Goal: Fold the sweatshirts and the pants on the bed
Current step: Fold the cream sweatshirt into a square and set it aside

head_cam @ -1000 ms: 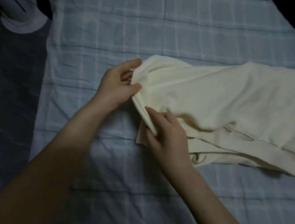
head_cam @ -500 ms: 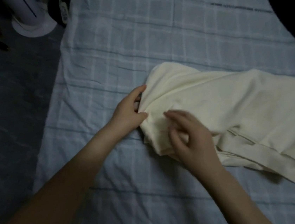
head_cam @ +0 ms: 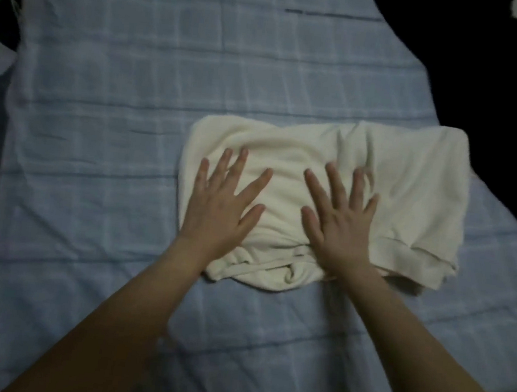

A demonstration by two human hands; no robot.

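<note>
The left hand [head_cam: 216, 213] and right hand [head_cam: 340, 231] lie flat, palms down, side by side on the folded cream garment [head_cam: 411, 197]. All fingers [head_cam: 240, 163] are straight and spread and grip nothing. The garment lies directly under the fingers, on the blue checked bed sheet [head_cam: 123, 122]. Its bunched edge is on the wrist side of the fingers, and its ribbed hem [head_cam: 414, 262] is to the right of the right-hand fingers. Bare sheet extends beyond and to the left of the fingertips. A dark fabric [head_cam: 488, 93] lies well beyond the right-hand fingers, to their far right.

Bedsheet [head_cam: 95, 145] lies bare left of the cream garment [head_cam: 411, 197]; dark fabric [head_cam: 488, 93] crowds its right.
</note>
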